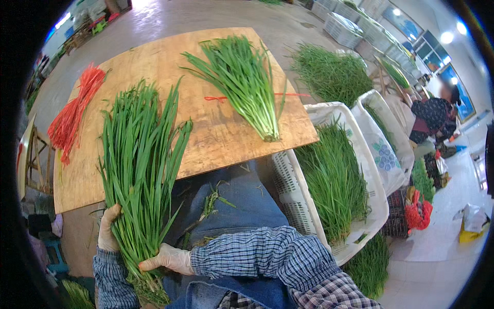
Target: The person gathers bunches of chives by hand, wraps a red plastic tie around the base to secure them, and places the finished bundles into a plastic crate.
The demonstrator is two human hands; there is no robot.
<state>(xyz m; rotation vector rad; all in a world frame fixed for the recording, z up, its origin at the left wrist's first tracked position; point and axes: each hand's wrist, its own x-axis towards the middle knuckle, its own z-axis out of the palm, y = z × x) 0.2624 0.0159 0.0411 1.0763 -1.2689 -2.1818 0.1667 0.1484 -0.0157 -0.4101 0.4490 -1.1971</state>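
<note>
Left hand and right hand are gripping a green bunch, a second bunch lying over red string, both apparently awaiting tying

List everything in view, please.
Wooden tabletop: 1, tan, centre
Held chive bunch: 1, green, lower left
Second chive bunch: 1, green, tabletop right
String bundle: 1, red, tabletop left
Tie: 1, red, beneath second bunch
Perforated crate: 1, white, right, holding chives
Printed sack: 1, white, beside crate
Floor greens: several heaps, green, right
Stacked crates: several, white, upper right
Bag: 1, red, far right
Stool: 1, blue, lower left
Co-worker: 1, dark top, right
Denim lap: 1, blue, lower centre
Checked sleeves: 2, blue-white, lower edge
Left hand: 1, whitish glove, lower left
Right hand: 1, whitish glove, on held stems
</note>
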